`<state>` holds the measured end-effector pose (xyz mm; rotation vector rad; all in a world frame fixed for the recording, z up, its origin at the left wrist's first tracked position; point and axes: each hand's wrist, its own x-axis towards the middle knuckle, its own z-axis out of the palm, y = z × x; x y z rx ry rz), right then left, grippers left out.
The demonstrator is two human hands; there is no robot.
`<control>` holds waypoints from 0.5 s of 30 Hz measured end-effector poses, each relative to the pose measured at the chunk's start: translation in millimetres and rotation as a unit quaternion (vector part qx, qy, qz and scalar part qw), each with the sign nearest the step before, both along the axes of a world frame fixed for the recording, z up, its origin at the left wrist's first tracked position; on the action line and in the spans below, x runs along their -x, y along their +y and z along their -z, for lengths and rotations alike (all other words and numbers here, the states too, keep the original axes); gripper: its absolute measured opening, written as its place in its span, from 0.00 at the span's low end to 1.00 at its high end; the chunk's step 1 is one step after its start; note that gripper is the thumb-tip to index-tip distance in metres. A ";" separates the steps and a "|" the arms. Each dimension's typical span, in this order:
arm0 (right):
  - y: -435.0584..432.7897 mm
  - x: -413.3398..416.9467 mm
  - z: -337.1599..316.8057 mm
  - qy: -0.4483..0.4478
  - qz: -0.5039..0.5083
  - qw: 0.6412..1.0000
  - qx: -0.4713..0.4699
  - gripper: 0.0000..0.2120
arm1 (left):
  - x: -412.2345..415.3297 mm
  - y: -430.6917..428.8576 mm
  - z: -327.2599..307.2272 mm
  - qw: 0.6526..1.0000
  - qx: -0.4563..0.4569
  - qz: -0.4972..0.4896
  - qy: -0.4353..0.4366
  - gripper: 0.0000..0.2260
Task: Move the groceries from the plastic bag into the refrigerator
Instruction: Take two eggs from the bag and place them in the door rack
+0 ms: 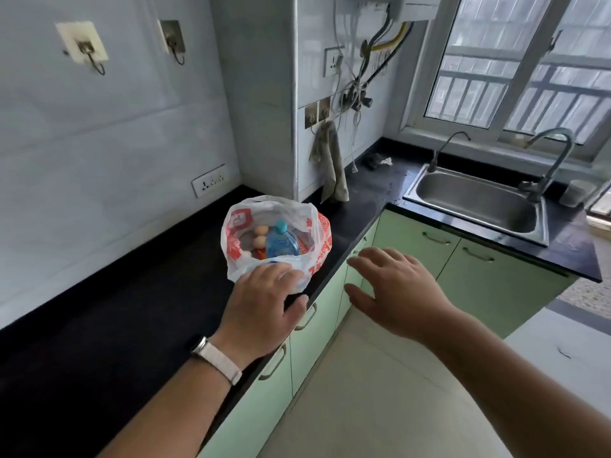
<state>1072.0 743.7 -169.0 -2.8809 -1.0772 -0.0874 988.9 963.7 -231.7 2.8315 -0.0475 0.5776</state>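
A white plastic bag (317,239) with red print stands open on the black countertop (132,309). Inside it I see a blue-capped water bottle (281,243), two brown eggs (260,235) and something red beneath them. My left hand (261,302) lies against the bag's near rim, fingers relaxed over the plastic, a pale band on the wrist. My right hand (393,289) hovers open in the air to the right of the bag, past the counter's edge, holding nothing. No refrigerator is in view.
A steel sink (476,206) with two taps sits in the counter at the right under a window. A cloth (330,160) hangs from a wall hook behind the bag. Green cabinet doors (413,242) run below the counter; pale floor lies in front.
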 end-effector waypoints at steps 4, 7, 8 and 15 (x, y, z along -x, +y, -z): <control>29.6 -25.4 10.1 0.003 -0.026 1.000 -0.005 0.27 | -12.8 22.8 2.9 1.000 0.006 -0.025 0.011 0.17; 50.1 -49.5 21.4 0.016 -0.043 0.999 -0.006 0.25 | -23.8 39.8 8.1 0.998 0.003 -0.050 0.041 0.19; 57.3 -58.3 26.0 0.022 -0.047 0.999 -0.010 0.24 | -28.3 45.2 10.1 0.997 0.000 -0.059 0.049 0.19; 94.5 -138.7 58.5 0.058 -0.097 0.993 -0.022 0.25 | -78.3 73.2 24.4 0.987 0.013 -0.127 0.094 0.22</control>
